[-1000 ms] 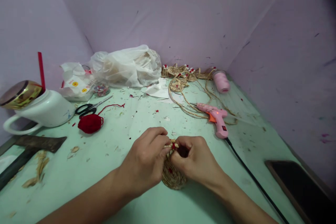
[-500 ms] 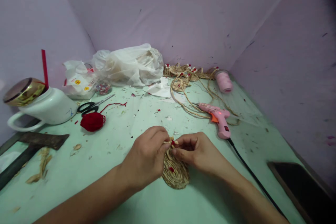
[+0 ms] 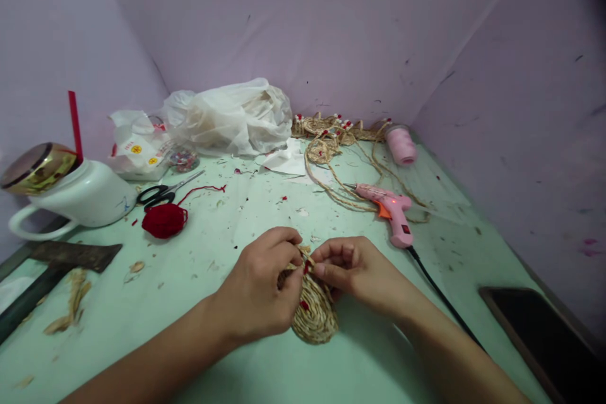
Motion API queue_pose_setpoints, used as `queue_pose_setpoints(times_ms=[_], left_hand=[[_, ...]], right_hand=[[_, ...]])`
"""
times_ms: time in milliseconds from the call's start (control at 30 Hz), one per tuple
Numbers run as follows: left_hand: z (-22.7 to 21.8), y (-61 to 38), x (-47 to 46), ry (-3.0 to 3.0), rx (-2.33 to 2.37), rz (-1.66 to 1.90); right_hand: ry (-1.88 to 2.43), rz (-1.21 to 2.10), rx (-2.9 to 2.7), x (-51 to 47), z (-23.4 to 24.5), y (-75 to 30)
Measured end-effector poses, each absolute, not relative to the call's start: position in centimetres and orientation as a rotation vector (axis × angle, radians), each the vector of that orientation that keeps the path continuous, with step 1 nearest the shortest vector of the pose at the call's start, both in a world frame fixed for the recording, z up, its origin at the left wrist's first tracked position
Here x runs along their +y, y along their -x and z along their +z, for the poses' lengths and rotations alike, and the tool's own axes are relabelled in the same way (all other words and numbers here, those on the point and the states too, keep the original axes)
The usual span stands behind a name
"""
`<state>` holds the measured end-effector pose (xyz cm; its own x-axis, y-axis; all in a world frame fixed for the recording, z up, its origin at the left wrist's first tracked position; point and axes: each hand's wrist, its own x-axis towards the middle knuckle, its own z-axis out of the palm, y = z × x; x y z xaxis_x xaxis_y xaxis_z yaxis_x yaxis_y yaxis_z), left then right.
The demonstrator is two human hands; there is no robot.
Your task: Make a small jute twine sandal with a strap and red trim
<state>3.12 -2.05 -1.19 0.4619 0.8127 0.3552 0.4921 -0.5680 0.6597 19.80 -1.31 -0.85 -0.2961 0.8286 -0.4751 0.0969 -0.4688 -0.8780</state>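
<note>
A coiled straw-rope piece [image 3: 316, 319], flat and oval with a red spot in its middle, is between my hands near the front of the table. My left hand [image 3: 265, 281] is closed with thumb and fingers pinched at its upper left edge. My right hand [image 3: 353, 268] pinches the upper right edge, where a short straw cord and a red bit of yarn [image 3: 307, 266] show. The fingertips hide part of this top end. Beyond my right hand lies a pink glue gun [image 3: 395, 208] with its orange trigger and a small lit light.
A red yarn ball [image 3: 165, 221] and black-handled scissors [image 3: 163, 194] lie left, near a tilted white mug [image 3: 101, 192] and a hammer [image 3: 71, 255]. A plastic bag [image 3: 237, 117], straw coils [image 3: 322, 150] and pink thread spool [image 3: 401, 144] stand behind. A phone [image 3: 534, 328] lies right.
My fingers have shifted slightly at the top of the coil. The cord end and red yarn now show more between them. The whole view has moved a little.
</note>
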Motion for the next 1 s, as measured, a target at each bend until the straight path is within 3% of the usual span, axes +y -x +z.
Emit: queue_pose_setpoints(times_ms=[500, 800, 1000], left_hand=[[-1.5, -3.6, -2.6, -2.450, 1.082, 0.952], [-1.2, -3.2, -2.1, -2.385, 1.012, 0.897], [1.2, -2.2, -1.2, -1.930, 1.422, 0.976]], right_hand=[[1.292, 1.802, -1.245, -1.8, -1.5, -19.8], [1.299, 2.124, -0.923, -1.4, -1.8, -20.2], [1.287, 2.092, -0.846, -0.9, -2.0, -21.0]])
